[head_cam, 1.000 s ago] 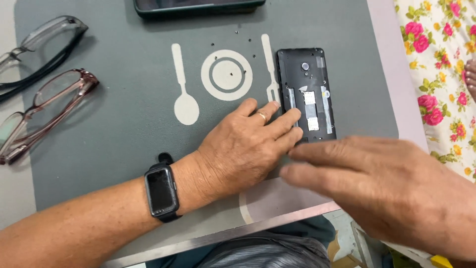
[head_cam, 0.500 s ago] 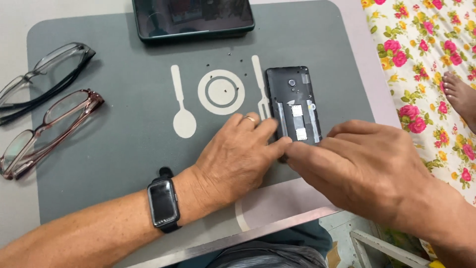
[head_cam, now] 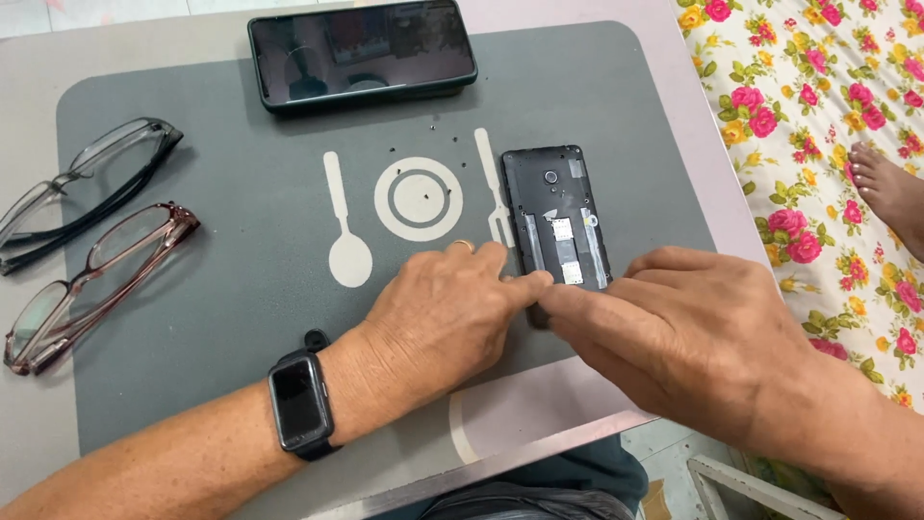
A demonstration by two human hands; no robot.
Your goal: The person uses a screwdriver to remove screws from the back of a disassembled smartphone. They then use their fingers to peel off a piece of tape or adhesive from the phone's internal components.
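- Just beyond both sets of fingertips lies the opened phone [head_cam: 556, 217], back cover off, its dark inner frame and small pale labels facing up on the grey mat [head_cam: 241, 289].
- Its long axis runs away from the person, the near short end toward the hands and the camera-lens end pointing off toward the far side of the table [head_cam: 539, 409].
- The left hand [head_cam: 438, 318] rests palm down on the mat, fingers loosely together, the fingertips touching the phone's near left corner; a ring shows on one finger and a dark smartwatch [head_cam: 300, 404] sits on that wrist.
- The right hand [head_cam: 693, 337] comes in from the right, palm down, its fingers stretched out and pressed close together across the phone's near end; it covers that edge, so I cannot tell whether it pinches anything small there.
- Both hands meet at the same near corner, fingertips all but touching each other; neither is clearly nearer.
- Beyond the phone from the hands, a second phone [head_cam: 364, 53] lies screen up, crosswise.
- Tiny dark screws [head_cam: 423, 193] are scattered on the mat's printed plate, beyond the left hand.
- Off to the left of the left arm lie two pairs of glasses [head_cam: 91, 250], well apart from the hands.
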